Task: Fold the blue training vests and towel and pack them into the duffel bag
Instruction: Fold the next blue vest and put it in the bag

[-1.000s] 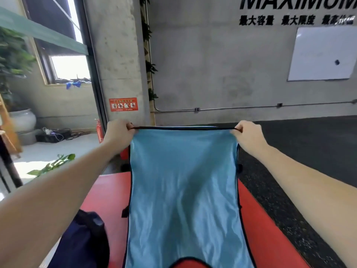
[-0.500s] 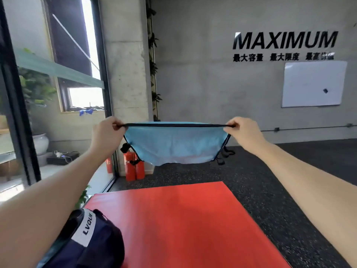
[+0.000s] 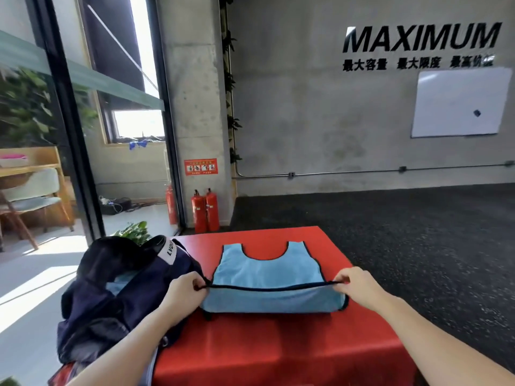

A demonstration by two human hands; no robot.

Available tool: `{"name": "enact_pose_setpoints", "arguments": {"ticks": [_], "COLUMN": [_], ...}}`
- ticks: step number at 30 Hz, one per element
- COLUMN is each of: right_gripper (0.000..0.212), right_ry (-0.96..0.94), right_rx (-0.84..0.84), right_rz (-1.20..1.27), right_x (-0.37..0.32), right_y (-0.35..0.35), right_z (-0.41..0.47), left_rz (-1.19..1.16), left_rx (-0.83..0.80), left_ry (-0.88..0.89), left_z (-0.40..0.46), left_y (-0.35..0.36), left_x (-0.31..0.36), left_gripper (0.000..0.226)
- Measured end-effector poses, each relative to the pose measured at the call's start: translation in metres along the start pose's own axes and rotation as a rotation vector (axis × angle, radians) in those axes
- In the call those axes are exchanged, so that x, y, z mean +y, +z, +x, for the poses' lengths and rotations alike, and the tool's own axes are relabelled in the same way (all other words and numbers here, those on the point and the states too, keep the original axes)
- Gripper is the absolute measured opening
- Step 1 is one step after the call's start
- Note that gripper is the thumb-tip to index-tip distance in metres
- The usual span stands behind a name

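Two hands, left point(image 3: 186, 291) and right point(image 3: 357, 286), pinch the vest's point(image 3: 267, 277) black hem over the red mat point(image 3: 278, 344), bag point(image 3: 117, 296) at nine o'clock; level corners should keep the fold square.

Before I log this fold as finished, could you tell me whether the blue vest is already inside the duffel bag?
No, the blue vest lies on the red mat beside the duffel bag, both hands pinching its hem.

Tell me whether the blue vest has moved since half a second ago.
Yes. The blue vest has come down: it hung in the air above the red mat, and now lies on it, with the left hand and right hand pinching its near hem.
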State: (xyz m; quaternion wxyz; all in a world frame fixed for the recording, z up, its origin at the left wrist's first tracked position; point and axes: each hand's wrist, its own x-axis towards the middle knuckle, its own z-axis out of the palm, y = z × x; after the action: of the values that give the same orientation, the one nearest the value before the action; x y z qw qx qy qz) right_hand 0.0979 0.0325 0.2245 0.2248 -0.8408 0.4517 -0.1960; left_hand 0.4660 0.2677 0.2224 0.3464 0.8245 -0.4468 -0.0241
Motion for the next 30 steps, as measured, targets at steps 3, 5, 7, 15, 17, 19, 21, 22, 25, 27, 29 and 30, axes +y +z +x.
{"name": "enact_pose_setpoints", "arguments": {"ticks": [3, 5, 7, 15, 17, 19, 21, 22, 25, 27, 29, 30], "right_gripper": [0.014, 0.011, 0.007, 0.011, 0.006, 0.003, 0.005, 0.004, 0.003, 0.006, 0.013, 0.014], "right_ry": [0.025, 0.025, 0.019, 0.054, 0.08, 0.092, 0.1, 0.105, 0.129, 0.143, 0.148, 0.154], "right_rx": [0.054, 0.088, 0.11, 0.101, 0.105, 0.112, 0.119, 0.119, 0.079, -0.002, -0.082, -0.108], "right_rz": [0.071, 0.102, 0.115, 0.194, 0.234, 0.258, 0.257, 0.246, 0.226, 0.173, 0.098, 0.087], "right_x": [0.001, -0.002, -0.005, 0.011, 0.018, 0.025, 0.03, 0.033, 0.05, 0.063, 0.071, 0.072], "right_y": [-0.011, -0.019, -0.025, -0.005, 0.009, 0.026, 0.046, 0.057, 0.089, 0.106, 0.115, 0.116], "right_z": [-0.007, -0.008, -0.006, 0.037, 0.054, 0.072, 0.087, 0.093, 0.107, 0.116, 0.126, 0.13], "left_rz": [-0.068, -0.112, -0.132, -0.197, -0.213, -0.221, -0.215, -0.208, -0.168, -0.114, -0.045, -0.013], "left_rx": [0.003, 0.013, 0.048, 0.077, 0.09, 0.093, 0.083, 0.076, 0.033, -0.032, -0.082, -0.098], "left_ry": [0.023, 0.033, 0.03, -0.032, -0.064, -0.1, -0.134, -0.149, -0.174, -0.15, -0.113, -0.099], "left_z": [-0.005, -0.003, 0.0, 0.024, 0.034, 0.045, 0.054, 0.058, 0.065, 0.069, 0.076, 0.079], "left_y": [-0.012, -0.017, -0.018, 0.025, 0.041, 0.057, 0.075, 0.083, 0.108, 0.121, 0.13, 0.133], "left_x": [0.014, 0.022, 0.027, 0.017, 0.005, -0.006, -0.018, -0.025, -0.048, -0.059, -0.066, -0.068], "left_gripper": [0.014, 0.012, 0.011, 0.008, 0.015, 0.021, 0.022, 0.022, 0.021, 0.019, 0.016, 0.014]}}
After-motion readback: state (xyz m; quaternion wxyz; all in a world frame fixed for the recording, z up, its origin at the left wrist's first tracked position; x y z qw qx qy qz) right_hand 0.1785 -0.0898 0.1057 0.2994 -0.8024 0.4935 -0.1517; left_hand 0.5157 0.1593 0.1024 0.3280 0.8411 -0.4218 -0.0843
